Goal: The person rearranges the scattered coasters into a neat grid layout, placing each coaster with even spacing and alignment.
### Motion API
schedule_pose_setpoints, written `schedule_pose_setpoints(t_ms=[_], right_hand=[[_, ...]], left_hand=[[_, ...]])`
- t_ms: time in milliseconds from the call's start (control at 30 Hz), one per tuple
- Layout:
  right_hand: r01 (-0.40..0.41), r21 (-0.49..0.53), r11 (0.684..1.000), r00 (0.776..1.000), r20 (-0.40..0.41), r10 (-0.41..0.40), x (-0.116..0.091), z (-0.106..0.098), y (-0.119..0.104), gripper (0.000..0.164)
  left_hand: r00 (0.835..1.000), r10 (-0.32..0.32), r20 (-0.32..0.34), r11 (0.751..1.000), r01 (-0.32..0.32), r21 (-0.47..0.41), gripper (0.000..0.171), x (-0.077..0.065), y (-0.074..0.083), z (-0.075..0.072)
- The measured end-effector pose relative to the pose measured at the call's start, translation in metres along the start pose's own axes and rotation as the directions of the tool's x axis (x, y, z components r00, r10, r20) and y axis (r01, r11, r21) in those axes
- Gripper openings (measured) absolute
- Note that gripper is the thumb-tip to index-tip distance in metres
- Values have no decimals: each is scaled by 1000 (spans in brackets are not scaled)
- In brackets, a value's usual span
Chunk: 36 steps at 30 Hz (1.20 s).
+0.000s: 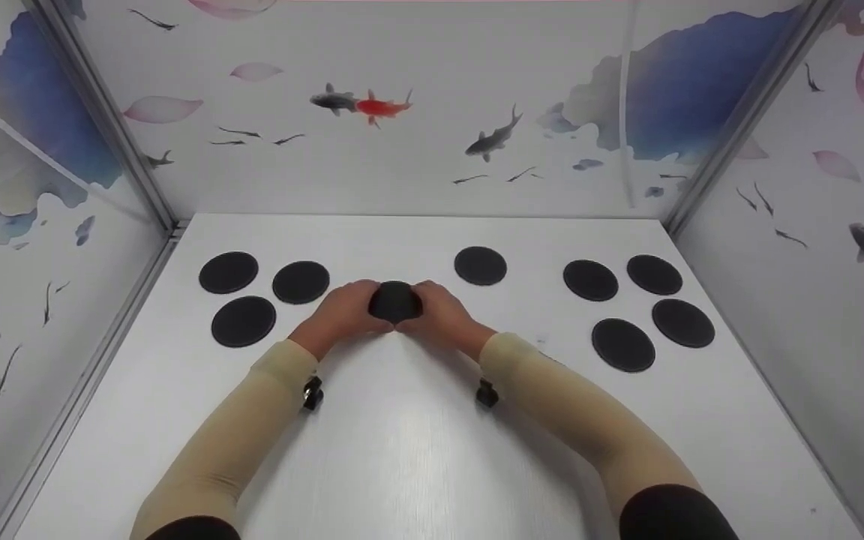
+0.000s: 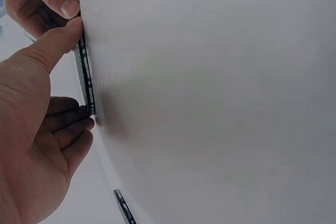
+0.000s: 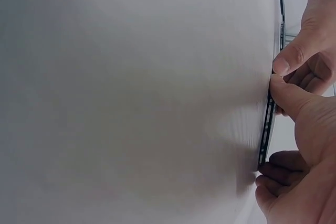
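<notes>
A black round coaster (image 1: 394,302) sits between both hands at the middle of the white table in the head view. My left hand (image 1: 349,309) grips its left side, and my right hand (image 1: 439,311) grips its right side. The two thumbs meet at the near edge, while the fingers curl around the sides. Seen edge-on in the left wrist view, the coaster (image 2: 86,77) lies close over the table, with the left fingertips at its end. The right wrist view has the same thin edge (image 3: 266,129) beside the right thumb and fingers.
Three black coasters (image 1: 243,321) lie at the left of the white table (image 1: 402,442). A single coaster (image 1: 480,265) lies behind the right hand, and several more (image 1: 622,345) are grouped at the right. Walls with printed fish (image 1: 492,141) enclose the back and sides.
</notes>
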State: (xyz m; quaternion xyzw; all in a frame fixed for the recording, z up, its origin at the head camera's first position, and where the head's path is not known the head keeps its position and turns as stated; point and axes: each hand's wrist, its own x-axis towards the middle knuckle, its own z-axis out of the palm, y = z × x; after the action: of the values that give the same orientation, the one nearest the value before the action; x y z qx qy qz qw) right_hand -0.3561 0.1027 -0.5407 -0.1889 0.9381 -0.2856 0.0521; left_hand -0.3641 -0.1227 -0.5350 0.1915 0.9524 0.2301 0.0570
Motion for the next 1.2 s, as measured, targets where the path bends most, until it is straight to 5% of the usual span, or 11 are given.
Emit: schedule_pose_setpoints(t_ms=[500, 833, 1000, 1200], right_hand=[[25, -15, 1000, 1000, -15, -26, -2, -2, 6, 63], [-66, 81, 995, 998, -19, 68, -12, -16, 22, 90], [-67, 167, 984, 993, -90, 83, -21, -35, 42, 82], [-93, 141, 986, 986, -124, 110, -24, -60, 69, 80]], left_hand=[[999, 42, -13, 999, -42, -13, 73, 0, 5, 1], [1000, 21, 14, 998, -20, -59, 107, 2, 7, -4], [1000, 3, 24, 992, 0, -123, 100, 13, 23, -4], [1000, 4, -5, 984, -5, -176, 96, 40, 48, 11]])
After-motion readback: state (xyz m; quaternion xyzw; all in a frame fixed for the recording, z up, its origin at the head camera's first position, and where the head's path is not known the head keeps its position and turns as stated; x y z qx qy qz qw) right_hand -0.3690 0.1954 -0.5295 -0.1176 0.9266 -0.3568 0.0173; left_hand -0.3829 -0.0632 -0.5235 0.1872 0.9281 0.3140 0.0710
